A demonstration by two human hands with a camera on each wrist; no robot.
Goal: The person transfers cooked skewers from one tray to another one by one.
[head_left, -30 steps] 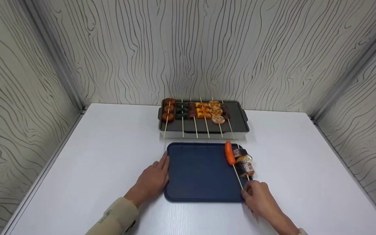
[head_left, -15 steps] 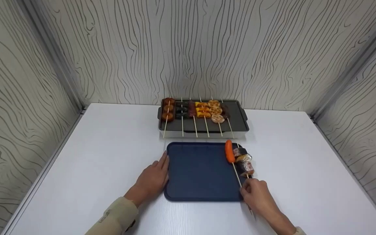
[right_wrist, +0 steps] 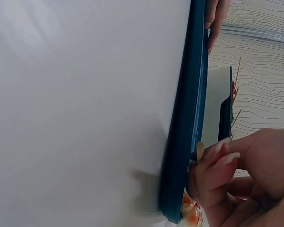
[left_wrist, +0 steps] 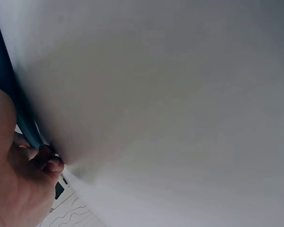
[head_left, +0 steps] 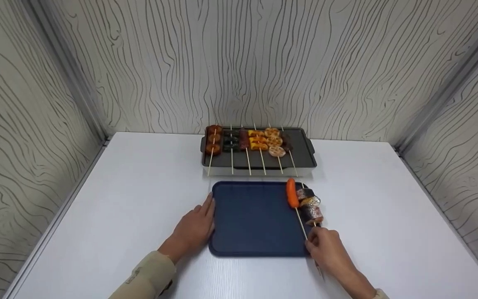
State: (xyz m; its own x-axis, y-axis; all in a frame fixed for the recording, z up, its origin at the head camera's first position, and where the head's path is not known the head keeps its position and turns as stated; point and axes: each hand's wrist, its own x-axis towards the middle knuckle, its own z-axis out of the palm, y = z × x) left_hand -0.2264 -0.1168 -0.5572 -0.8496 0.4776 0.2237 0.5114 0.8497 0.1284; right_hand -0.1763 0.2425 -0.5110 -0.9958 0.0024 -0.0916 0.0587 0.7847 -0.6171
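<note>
In the head view a dark blue tray lies on the white table. My left hand rests along its left edge, fingers extended. At the tray's lower right corner my right hand pinches the stick of a sausage skewer, whose orange-red sausage points away from me. Just right of it, on the tray's right side, lies a second skewer with silvery-dark, fish-like chunks; whether my fingers also touch its stick is hidden. In the right wrist view a stick end shows at the fingertips.
Behind the tray stands a dark grill plate with several skewers side by side, among them yellow pieces and lotus root slices. Their sticks stick out over its front edge. Patterned panels enclose the table at the back and sides.
My right hand and the sausage skewer have shifted very slightly left and away from me. The left hand and the tray have stayed in place.
</note>
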